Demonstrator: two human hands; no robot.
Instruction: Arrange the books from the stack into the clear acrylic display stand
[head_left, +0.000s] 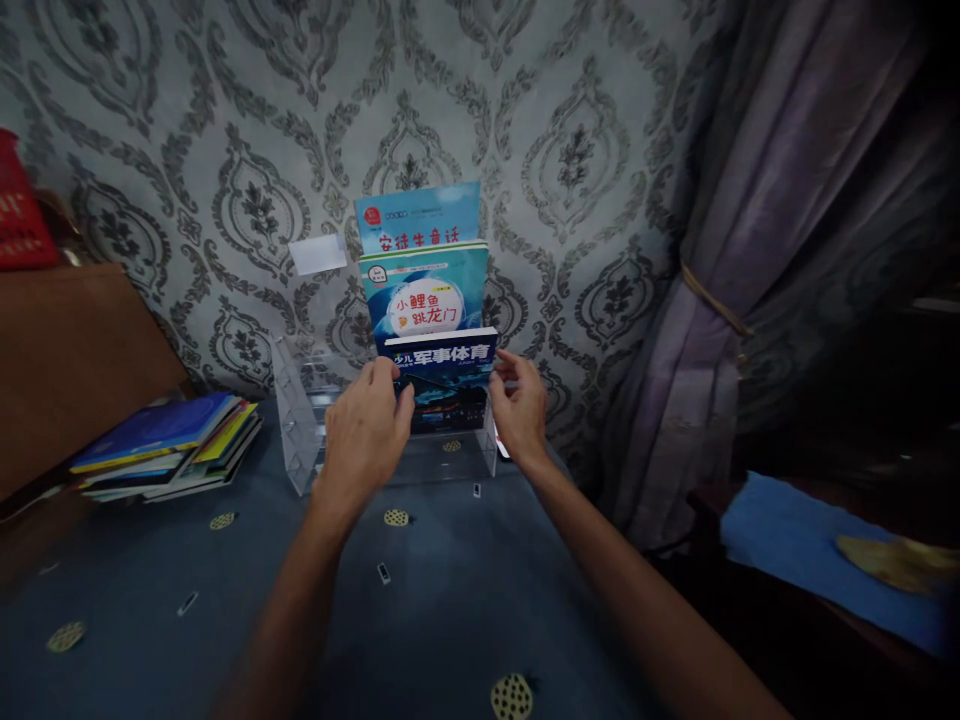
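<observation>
A dark blue book [450, 390] with white lettering stands upright at the front of a clear acrylic rack [291, 420]. My left hand [367, 420] grips its left edge, the thumb across the cover. At the right edge, my right hand [519, 402] holds the same book between curled fingers and thumb. Behind it rises a teal book [424, 290], and behind that a light blue book [420, 210] shows only its upper part. Where the lower ends of the two rear books rest is hidden.
A pile of books [165, 445] lies left of the rack, beside a brown box [82, 350] with a red basket [24, 210] above. The table has a dark blue patterned cloth [442, 620]. A tied curtain [690, 330] and a blue cloth [787, 540] are at right.
</observation>
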